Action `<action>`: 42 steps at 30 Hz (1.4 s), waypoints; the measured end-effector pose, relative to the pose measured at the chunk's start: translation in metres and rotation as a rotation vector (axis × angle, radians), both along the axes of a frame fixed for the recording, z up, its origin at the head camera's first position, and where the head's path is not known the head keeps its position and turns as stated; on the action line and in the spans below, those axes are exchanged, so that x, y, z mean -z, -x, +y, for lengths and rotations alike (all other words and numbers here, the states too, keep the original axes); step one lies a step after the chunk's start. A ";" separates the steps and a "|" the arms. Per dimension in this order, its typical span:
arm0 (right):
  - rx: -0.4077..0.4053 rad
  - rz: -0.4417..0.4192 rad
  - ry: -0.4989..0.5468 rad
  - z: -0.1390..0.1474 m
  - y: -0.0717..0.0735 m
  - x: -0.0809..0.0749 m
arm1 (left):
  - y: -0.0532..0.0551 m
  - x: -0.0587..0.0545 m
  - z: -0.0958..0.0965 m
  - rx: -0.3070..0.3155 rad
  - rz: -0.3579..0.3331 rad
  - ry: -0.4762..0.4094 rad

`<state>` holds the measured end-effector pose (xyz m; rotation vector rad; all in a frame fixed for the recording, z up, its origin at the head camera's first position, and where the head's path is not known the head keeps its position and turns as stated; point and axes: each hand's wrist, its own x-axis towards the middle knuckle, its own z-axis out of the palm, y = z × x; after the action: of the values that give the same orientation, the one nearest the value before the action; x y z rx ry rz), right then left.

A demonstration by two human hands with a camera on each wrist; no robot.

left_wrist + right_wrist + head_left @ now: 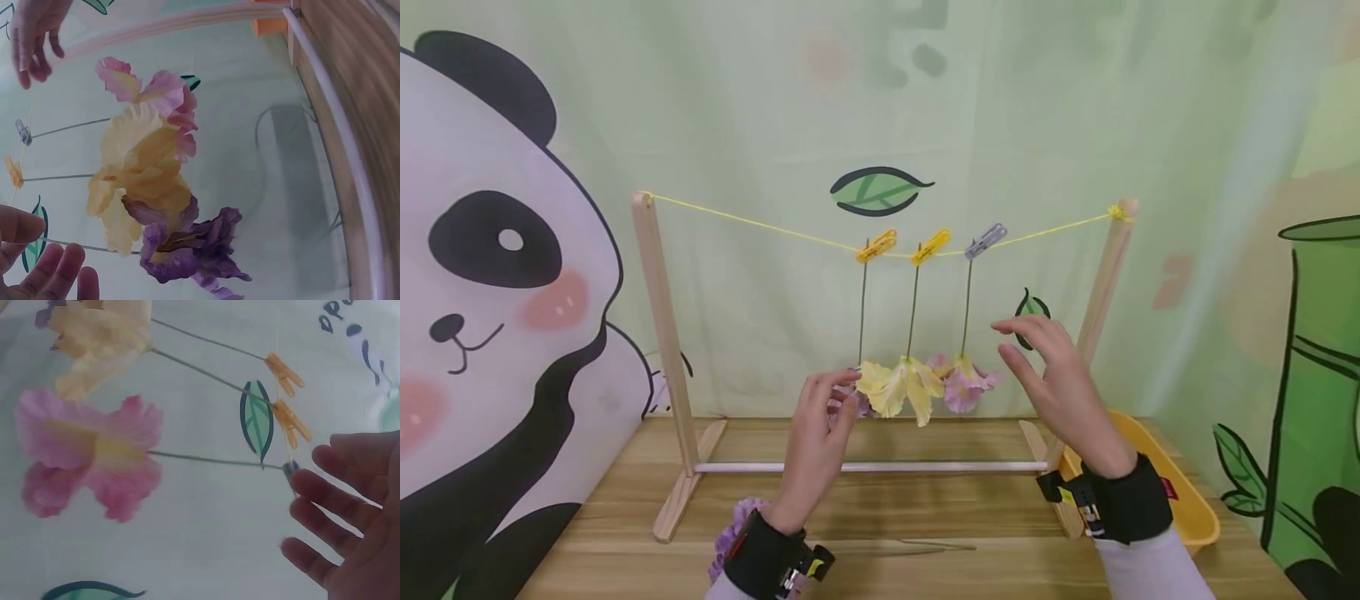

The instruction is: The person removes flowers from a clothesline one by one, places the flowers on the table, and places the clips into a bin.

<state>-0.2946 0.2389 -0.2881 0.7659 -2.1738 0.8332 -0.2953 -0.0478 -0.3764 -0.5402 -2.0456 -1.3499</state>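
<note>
Three artificial flowers hang upside down by their stems from a yellow string: a purple flower [194, 244] on the left, a yellow flower [904, 387] in the middle, a pink flower [94, 453] on the right. An orange clothespin [877, 247], a yellow clothespin [932, 247] and a grey clothespin [986, 242] fasten them. Held up before the purple flower, my left hand [822, 433] has loosely bent fingers and nothing in them; it partly hides that bloom in the head view. To the right of the pink flower, my right hand [1067, 387] is raised with fingers spread and holds nothing.
A wooden frame's left post [666, 333] and right post [1101, 287] carry the string, joined low down by a white rod [925, 467]. A yellow bin [1195, 508] stands right. Purple petals [727, 537] and thin stems [925, 547] lie on the wooden table [625, 575].
</note>
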 end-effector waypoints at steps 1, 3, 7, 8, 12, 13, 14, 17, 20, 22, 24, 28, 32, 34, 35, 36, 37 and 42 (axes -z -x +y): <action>0.012 0.042 -0.020 -0.003 0.002 -0.004 | 0.003 -0.001 0.000 -0.006 -0.010 0.002; 0.027 0.114 -0.055 -0.010 0.005 -0.012 | 0.009 -0.004 0.000 -0.013 -0.016 -0.004; 0.023 0.213 -0.094 -0.022 0.004 -0.023 | 0.016 -0.010 0.002 -0.021 -0.008 -0.008; 0.017 0.229 -0.098 -0.025 0.004 -0.026 | 0.018 -0.013 0.002 -0.023 -0.002 -0.009; 0.019 0.277 -0.115 -0.037 0.005 -0.041 | 0.027 -0.030 0.001 -0.040 0.033 0.007; 0.022 0.281 -0.120 -0.040 0.006 -0.047 | 0.030 -0.035 0.001 -0.046 0.042 0.012; 0.025 0.284 -0.125 -0.043 0.008 -0.053 | 0.032 -0.041 0.000 -0.049 0.050 0.020; 0.029 0.274 -0.143 -0.053 0.015 -0.071 | 0.038 -0.055 0.001 -0.048 0.056 0.040; 0.026 0.251 -0.173 -0.062 0.023 -0.085 | 0.041 -0.065 0.002 -0.032 0.039 0.048; 0.032 0.238 -0.205 -0.068 0.028 -0.090 | 0.042 -0.069 0.002 -0.025 0.023 0.053; 0.045 0.228 -0.249 -0.072 0.032 -0.095 | 0.045 -0.072 0.002 -0.022 0.010 0.063; 0.072 0.212 -0.340 -0.079 0.040 -0.103 | 0.051 -0.077 0.001 -0.024 -0.007 0.101; 0.085 0.164 -0.419 -0.085 0.046 -0.111 | 0.057 -0.079 0.002 -0.027 -0.031 0.118; 0.094 0.123 -0.453 -0.088 0.048 -0.115 | 0.060 -0.080 0.003 -0.021 -0.048 0.115; 0.100 0.101 -0.470 -0.090 0.049 -0.116 | 0.062 -0.080 0.003 -0.017 -0.055 0.112; 0.104 0.080 -0.485 -0.092 0.050 -0.118 | 0.063 -0.079 0.004 -0.013 -0.062 0.108; 0.108 0.063 -0.496 -0.095 0.051 -0.119 | 0.065 -0.078 0.005 -0.010 -0.069 0.102; 0.130 0.023 -0.538 -0.103 0.058 -0.123 | 0.073 -0.074 0.010 0.003 -0.087 0.081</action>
<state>-0.3527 0.1362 -0.1646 0.8668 -2.4235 0.1631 -0.3681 -0.0375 -0.3024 -0.5285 -2.1777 -1.3180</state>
